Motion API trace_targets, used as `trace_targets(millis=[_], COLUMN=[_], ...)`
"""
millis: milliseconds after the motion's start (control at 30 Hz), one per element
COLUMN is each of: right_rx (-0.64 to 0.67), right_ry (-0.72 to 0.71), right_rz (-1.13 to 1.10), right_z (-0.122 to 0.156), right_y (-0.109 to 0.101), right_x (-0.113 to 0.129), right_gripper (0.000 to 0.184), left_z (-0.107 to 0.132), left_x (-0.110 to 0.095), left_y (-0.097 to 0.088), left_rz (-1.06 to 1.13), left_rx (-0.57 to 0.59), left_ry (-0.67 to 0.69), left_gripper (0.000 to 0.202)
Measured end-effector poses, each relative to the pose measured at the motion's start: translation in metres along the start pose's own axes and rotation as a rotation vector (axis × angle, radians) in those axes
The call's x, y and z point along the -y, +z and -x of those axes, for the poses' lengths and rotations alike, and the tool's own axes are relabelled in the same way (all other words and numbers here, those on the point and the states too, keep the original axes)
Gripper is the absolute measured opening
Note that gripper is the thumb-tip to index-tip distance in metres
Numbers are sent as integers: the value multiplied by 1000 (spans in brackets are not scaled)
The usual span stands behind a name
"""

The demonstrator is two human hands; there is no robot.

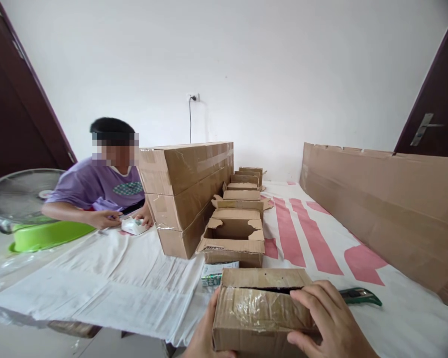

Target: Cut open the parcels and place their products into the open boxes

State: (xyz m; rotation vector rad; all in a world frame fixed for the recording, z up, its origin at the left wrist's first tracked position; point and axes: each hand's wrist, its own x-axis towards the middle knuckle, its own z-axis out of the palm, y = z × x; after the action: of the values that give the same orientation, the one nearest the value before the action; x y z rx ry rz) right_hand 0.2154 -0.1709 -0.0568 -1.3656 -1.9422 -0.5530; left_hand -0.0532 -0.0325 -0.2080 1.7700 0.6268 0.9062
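A taped cardboard box (263,311) sits at the near edge of the table, with a dark gap along its top where the lid flap stands slightly raised. My left hand (203,330) is wrapped round its left side, fingers partly hidden. At the right end, my right hand (332,320) grips the box, fingertips at the gap and thumb on the front face. A green utility knife (364,296) lies on the cloth just beyond my right hand. Behind the box's left corner is a small green and white printed packet (218,272).
Open cardboard boxes (233,231) run in a row towards the wall. Left of them, sealed boxes (186,199) are stacked three high. A long cardboard panel (377,209) stands at right. Across the table, a person in purple (100,189) handles a white object (134,225).
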Motion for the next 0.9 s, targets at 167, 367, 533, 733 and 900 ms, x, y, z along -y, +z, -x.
trace_targets(millis=[167, 367, 533, 733, 900], right_rx=[214, 547, 677, 776, 810], right_ry=[151, 187, 310, 384, 352], right_rz=[-25, -101, -162, -355, -434], right_z=[-11, -50, -78, -79, -84], right_y=[0, 11, 14, 23, 25], right_x=[6, 27, 39, 32, 32], right_gripper=[50, 50, 38, 46, 46], left_z=[-1, -6, -7, -5, -6], left_x=[-6, -12, -12, -19, -15], left_y=[3, 1, -1, 3, 3], left_rz=[45, 159, 209, 248, 241], left_rx=[16, 42, 91, 95, 66], left_ry=[16, -20, -24, -23, -30], left_gripper=[129, 129, 127, 127, 129])
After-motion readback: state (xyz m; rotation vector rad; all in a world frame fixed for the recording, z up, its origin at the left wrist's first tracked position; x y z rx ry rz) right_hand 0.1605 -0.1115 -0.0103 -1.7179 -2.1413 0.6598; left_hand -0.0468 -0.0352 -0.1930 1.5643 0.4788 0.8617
